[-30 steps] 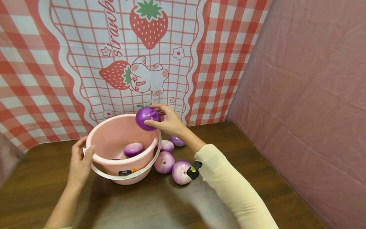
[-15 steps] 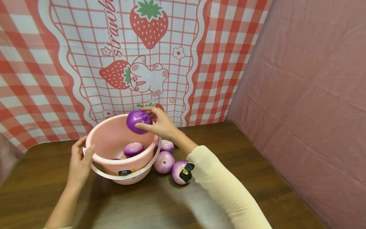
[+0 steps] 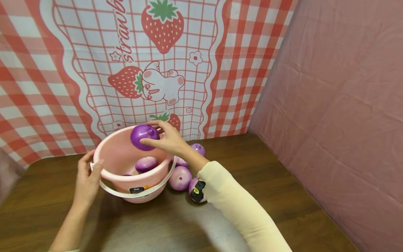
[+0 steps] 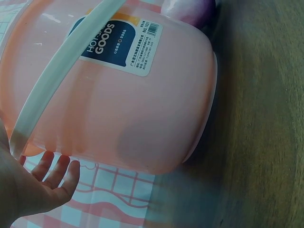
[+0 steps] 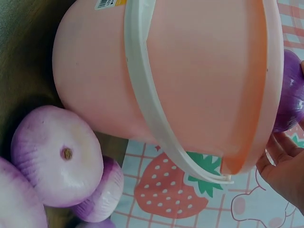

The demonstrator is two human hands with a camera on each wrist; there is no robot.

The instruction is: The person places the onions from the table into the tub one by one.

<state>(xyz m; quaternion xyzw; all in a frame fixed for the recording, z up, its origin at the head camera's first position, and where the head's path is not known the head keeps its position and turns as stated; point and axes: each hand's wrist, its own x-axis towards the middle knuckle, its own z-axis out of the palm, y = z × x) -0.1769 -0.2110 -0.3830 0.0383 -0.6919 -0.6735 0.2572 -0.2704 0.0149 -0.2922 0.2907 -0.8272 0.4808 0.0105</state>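
A pink bucket (image 3: 132, 177) stands on the table, its white handle (image 3: 148, 193) hanging down over the front. My left hand (image 3: 87, 180) grips the left side of its rim, the thumb over the edge; in the left wrist view, fingers (image 4: 59, 172) curl beside the bucket wall. Over the opening, my right hand (image 3: 171, 140) holds a purple onion (image 3: 140, 137) between thumb and fingers. Inside the bucket lies another onion (image 3: 146, 163), with a sliver of purple (image 3: 127, 175) partly hidden by the rim.
Several purple-and-white onions (image 3: 180, 178) sit on the wooden table (image 3: 151, 227) against the bucket's right side, partly covered by the right forearm. A strawberry-print checked cloth (image 3: 239, 70) hangs close behind. Pink fabric (image 3: 340, 105) borders the right side.
My right hand has carried the onion leftward and slightly down, from the bucket's right rim to over its opening. The left hand and bucket have stayed in place.
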